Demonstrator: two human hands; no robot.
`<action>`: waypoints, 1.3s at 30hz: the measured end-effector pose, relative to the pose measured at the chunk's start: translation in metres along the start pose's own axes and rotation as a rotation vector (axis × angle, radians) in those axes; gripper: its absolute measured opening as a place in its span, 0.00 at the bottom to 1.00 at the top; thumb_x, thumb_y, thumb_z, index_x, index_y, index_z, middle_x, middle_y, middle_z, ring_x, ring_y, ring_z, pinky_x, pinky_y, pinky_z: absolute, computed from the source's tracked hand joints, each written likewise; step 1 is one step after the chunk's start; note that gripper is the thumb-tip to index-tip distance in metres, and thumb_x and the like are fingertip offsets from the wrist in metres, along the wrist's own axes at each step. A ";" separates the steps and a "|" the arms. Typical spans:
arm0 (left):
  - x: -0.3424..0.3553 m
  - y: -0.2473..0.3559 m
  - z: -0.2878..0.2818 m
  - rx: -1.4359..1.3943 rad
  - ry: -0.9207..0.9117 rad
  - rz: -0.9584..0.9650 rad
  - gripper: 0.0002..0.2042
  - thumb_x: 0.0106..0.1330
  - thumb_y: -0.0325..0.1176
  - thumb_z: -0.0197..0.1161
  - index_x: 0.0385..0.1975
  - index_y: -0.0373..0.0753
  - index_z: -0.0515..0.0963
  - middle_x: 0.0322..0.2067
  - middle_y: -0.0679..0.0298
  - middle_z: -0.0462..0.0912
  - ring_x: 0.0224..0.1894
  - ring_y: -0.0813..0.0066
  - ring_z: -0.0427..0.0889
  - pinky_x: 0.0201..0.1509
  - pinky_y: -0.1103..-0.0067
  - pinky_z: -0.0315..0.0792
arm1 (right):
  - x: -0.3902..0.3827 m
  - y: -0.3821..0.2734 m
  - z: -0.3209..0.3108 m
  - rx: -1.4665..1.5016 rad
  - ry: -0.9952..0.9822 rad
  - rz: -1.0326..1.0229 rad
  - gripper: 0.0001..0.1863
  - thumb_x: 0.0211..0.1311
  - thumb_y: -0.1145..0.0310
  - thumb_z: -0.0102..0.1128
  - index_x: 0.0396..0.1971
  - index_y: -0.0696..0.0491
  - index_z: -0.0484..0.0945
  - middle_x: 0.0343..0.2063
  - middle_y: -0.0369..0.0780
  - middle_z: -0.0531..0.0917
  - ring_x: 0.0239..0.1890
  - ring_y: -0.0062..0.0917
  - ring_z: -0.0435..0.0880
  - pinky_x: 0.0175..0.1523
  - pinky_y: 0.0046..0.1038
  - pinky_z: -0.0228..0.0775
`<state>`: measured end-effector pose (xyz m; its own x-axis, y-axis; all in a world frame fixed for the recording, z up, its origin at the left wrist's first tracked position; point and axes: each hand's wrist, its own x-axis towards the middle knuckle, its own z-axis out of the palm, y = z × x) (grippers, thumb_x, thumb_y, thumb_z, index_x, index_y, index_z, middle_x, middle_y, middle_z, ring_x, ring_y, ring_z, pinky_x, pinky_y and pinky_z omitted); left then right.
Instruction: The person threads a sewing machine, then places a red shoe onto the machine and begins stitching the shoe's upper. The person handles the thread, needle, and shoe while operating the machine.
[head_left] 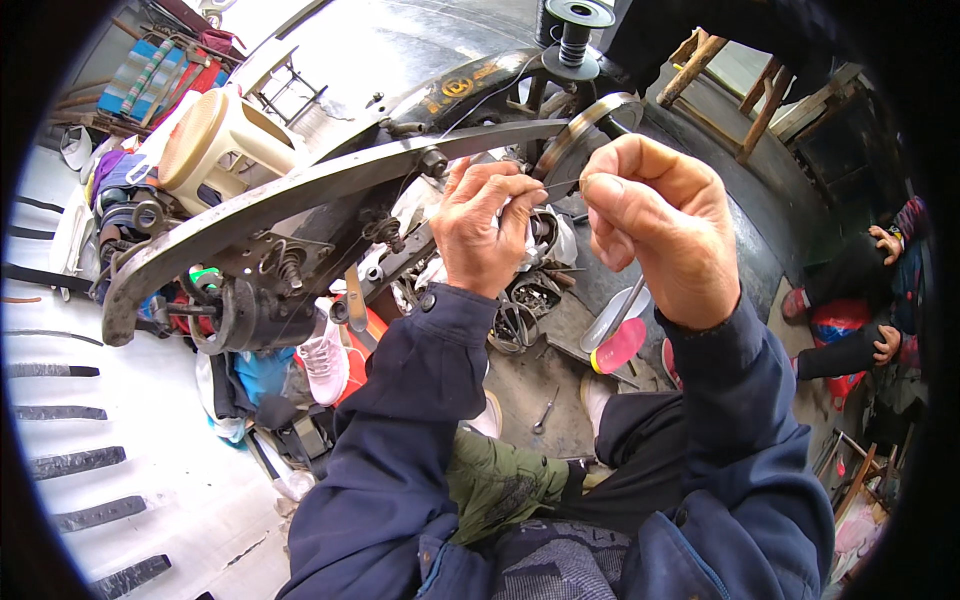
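My two hands are raised in front of a hand-cranked shoe-stitching machine, with a thin dark thread stretched between them. My left hand pinches one end of it beside the machine's long metal arm. Thumb and forefinger of my right hand are closed on the other end, a little higher up. At this size I cannot tell whether a needle is on the strand. A dark spool stands upright on top of the machine, beyond my hands. Behind my right hand is a metal wheel.
Tins of small metal parts sit below my hands. A pink-and-white shoe lies to the left, under a cream plastic stool. A pink insole-like piece is near my knee. Another person sits at the right.
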<state>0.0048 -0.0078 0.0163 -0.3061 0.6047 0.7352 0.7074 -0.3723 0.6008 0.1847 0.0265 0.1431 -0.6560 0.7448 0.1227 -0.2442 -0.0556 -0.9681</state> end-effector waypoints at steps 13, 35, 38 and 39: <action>-0.002 -0.002 0.004 -0.086 0.062 -0.078 0.04 0.64 0.28 0.74 0.31 0.43 0.83 0.32 0.66 0.89 0.38 0.65 0.88 0.71 0.60 0.68 | 0.024 0.050 -0.105 -0.592 0.545 0.056 0.17 0.74 0.59 0.67 0.51 0.57 0.83 0.33 0.34 0.85 0.30 0.13 0.80 0.33 0.18 0.73; -0.005 -0.008 0.005 -0.064 0.041 -0.088 0.03 0.69 0.32 0.72 0.34 0.44 0.84 0.34 0.67 0.90 0.40 0.73 0.88 0.75 0.56 0.64 | 0.064 0.078 -0.131 -1.275 0.437 -0.025 0.18 0.74 0.54 0.61 0.44 0.56 0.81 0.38 0.54 0.88 0.44 0.54 0.87 0.48 0.48 0.77; -0.005 -0.008 0.005 -0.063 0.042 -0.080 0.03 0.69 0.32 0.72 0.34 0.44 0.84 0.34 0.67 0.90 0.40 0.72 0.88 0.75 0.56 0.65 | 0.069 0.103 -0.154 -1.308 0.436 0.073 0.18 0.76 0.53 0.59 0.43 0.55 0.78 0.39 0.55 0.88 0.46 0.57 0.86 0.50 0.50 0.77; -0.004 -0.008 0.005 -0.061 0.042 -0.077 0.04 0.69 0.32 0.72 0.34 0.44 0.84 0.34 0.67 0.90 0.40 0.72 0.88 0.75 0.56 0.65 | 0.069 0.115 -0.157 -1.352 0.440 0.093 0.18 0.76 0.52 0.58 0.46 0.54 0.77 0.39 0.56 0.88 0.46 0.57 0.86 0.50 0.52 0.77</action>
<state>0.0036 -0.0037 0.0064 -0.3856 0.6035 0.6979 0.6412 -0.3687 0.6731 0.2236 0.1763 0.0058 -0.2987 0.9301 0.2138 0.8096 0.3655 -0.4593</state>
